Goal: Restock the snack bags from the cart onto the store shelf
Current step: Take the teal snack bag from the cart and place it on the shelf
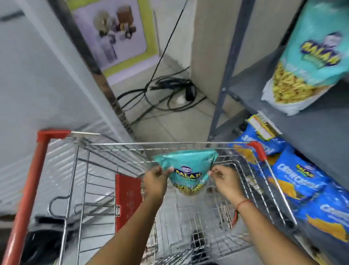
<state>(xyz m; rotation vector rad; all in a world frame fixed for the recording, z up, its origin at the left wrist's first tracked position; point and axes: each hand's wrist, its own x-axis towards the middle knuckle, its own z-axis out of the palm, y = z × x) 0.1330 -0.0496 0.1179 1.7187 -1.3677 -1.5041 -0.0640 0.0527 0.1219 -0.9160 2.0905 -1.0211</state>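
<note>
Now your left hand (pixel 155 180) and right hand (pixel 224 182) each pinch a side edge of a teal Balaji snack bag (pixel 187 171), held inside the wire cart (pixel 109 145). Right of you, another teal Balaji bag (pixel 315 60) stands on the grey shelf (pixel 322 124); blue Balaji "Crunchem" bags (pixel 298 179) lie below. Cables (pixel 169 89) tangle on the floor ahead.
</note>
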